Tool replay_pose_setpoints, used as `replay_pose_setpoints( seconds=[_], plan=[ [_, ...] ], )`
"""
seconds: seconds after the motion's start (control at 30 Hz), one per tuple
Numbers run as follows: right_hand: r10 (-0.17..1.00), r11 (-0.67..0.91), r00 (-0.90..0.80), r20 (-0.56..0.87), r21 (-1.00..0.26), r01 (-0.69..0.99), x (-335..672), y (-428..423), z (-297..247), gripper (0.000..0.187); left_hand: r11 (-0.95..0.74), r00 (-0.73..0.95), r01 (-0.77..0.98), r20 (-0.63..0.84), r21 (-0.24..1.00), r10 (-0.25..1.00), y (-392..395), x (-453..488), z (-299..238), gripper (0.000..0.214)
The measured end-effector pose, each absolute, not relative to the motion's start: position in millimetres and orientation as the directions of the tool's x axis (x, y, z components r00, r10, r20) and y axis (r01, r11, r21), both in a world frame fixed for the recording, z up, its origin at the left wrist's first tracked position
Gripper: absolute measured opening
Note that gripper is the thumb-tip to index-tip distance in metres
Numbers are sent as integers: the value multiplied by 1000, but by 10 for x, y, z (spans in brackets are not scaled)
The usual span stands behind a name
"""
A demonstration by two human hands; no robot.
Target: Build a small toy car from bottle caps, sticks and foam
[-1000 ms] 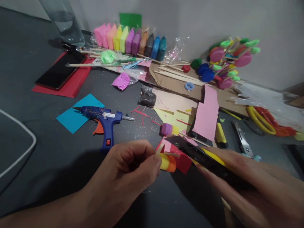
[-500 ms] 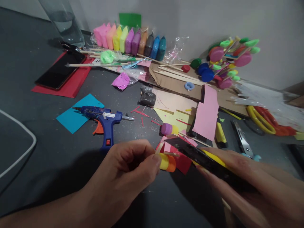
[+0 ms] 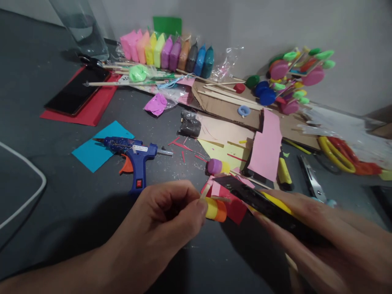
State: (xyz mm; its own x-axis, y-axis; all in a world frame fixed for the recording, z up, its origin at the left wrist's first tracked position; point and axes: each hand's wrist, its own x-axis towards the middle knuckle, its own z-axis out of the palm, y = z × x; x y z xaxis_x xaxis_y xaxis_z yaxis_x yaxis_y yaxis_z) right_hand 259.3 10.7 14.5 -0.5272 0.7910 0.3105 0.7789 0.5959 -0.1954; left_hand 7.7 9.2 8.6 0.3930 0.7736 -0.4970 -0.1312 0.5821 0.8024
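My left hand (image 3: 171, 216) is closed, thumb and fingertips pinching a short pale wooden stick (image 3: 206, 191). Right at those fingertips is a yellow and orange clay cylinder (image 3: 217, 209); whether the fingers also grip it, I cannot tell. My right hand (image 3: 318, 228) is wrapped around a black and yellow utility knife (image 3: 263, 204), its dark blade pointing left toward the stick. Beneath the blade lie red and pink paper scraps (image 3: 234, 206). A purple and yellow clay cylinder (image 3: 218, 166) rests just beyond the blade's tip.
A blue glue gun (image 3: 137, 157) lies on blue paper to the left. Bagged clay blocks (image 3: 168, 51) line the wall. Wooden sticks rest on cardboard (image 3: 214, 100). Scissors (image 3: 314, 181) and a yellow-handled tool (image 3: 284, 173) are at right, a phone (image 3: 78, 90) at far left.
The knife and the fingers of my right hand have shifted very slightly. My left hand and the things on the table look the same.
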Motion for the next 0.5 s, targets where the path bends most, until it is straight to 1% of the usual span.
replay_pose_setpoints(
  seconds=[0.17,0.33,0.5],
  plan=[
    [763,635,-575,296,-171,754,2584,149,153,18,593,404,-132,-503,794,764,74,70,90,33],
    [769,638,-582,265,-248,729,2579,118,170,11,593,391,-124,-510,796,766,95,83,84,34],
    [820,559,-490,296,-226,798,2608,46,121,18,586,399,-137,-497,799,771,92,78,98,33]
  ],
)
